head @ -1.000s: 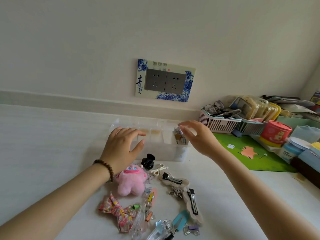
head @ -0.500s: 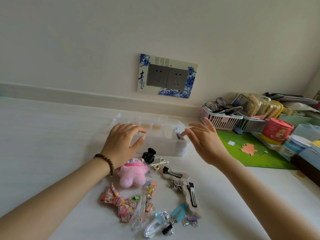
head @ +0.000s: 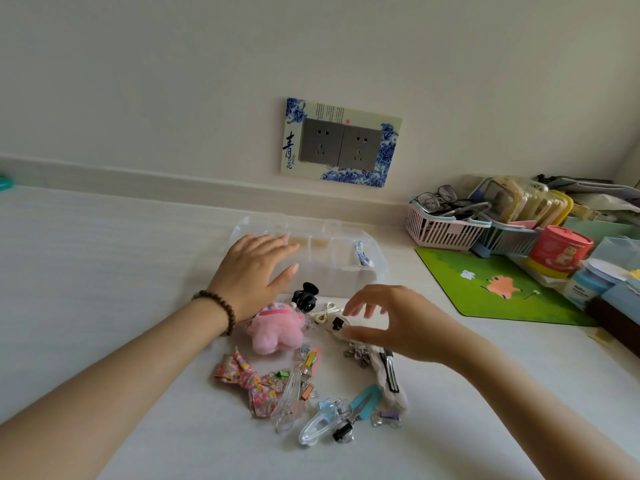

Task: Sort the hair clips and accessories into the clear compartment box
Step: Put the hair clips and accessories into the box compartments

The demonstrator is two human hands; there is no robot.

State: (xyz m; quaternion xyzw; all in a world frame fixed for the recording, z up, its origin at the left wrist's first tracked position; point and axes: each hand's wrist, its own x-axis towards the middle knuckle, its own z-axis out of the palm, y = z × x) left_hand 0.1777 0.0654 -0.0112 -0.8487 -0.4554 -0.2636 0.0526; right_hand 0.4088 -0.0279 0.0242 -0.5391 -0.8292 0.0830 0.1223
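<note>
Right hand [head: 391, 322] hovered with fingers spread and curled, empty, just over the white clip with a black bar [head: 337, 325] at the far side of the pile; nothing pinched yet. Left hand [head: 254, 277] lay flat and open on the near-left part of the clear compartment box [head: 375, 268], steadying it, grasping nothing. Box sat just beyond the pile, with one blue-white item [head: 362, 252] in its right compartment (others looked empty, hard to tell). Pink plush [head: 277, 325], black claw clip [head: 305, 295], floral bow [head: 247, 382] and clear clips [head: 320, 426] lay loose nearer. To do this well: pinch that white clip alone by its edges, lift clear of the tangled cord [head: 323, 313] beside it, keep the box braced.
</note>
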